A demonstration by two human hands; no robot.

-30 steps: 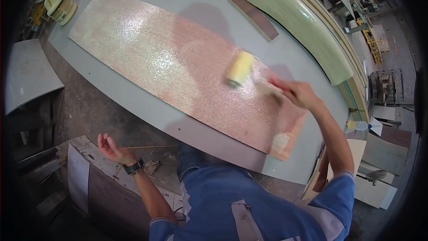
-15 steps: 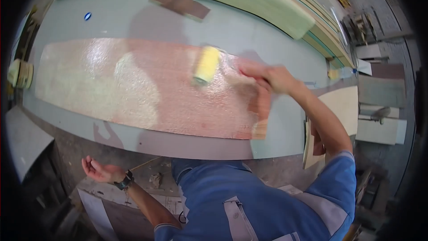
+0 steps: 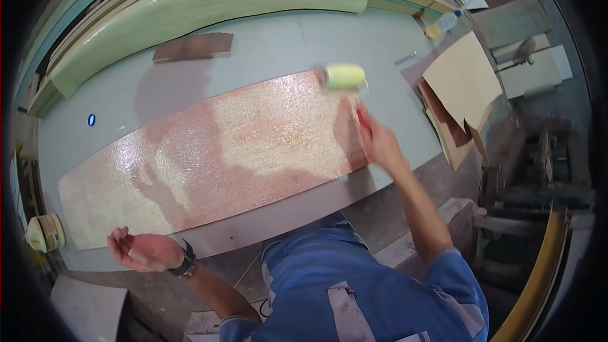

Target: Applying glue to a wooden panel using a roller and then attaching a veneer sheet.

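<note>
My right hand [image 3: 382,143] is wrapped round the red handle of a paint roller [image 3: 345,76]. The roller's yellow-green sleeve, slightly blurred, lies at the far right corner of a long panel [image 3: 253,142]. Glossy and wet-looking, this panel has a pinkish surface with pale, textured patches and narrows toward its left end. My left hand [image 3: 147,252] appears in front of the panel's near left edge, palm up, its fingers loosely bent and holding nothing. A dark watch is on that wrist.
The grey table [image 3: 304,38] bears a brown wood strip [image 3: 194,47], a blue ring [image 3: 92,120] and a long pale-green curved piece [image 3: 215,0] at the back. A tub [image 3: 45,233] stands left. Thin sheets [image 3: 465,76] and a bottle [image 3: 443,24] are at the right.
The roller has moved from the panel's right-hand part to its far right corner and turned sideways. My left hand has come nearer the panel. The whole view has swung round.
</note>
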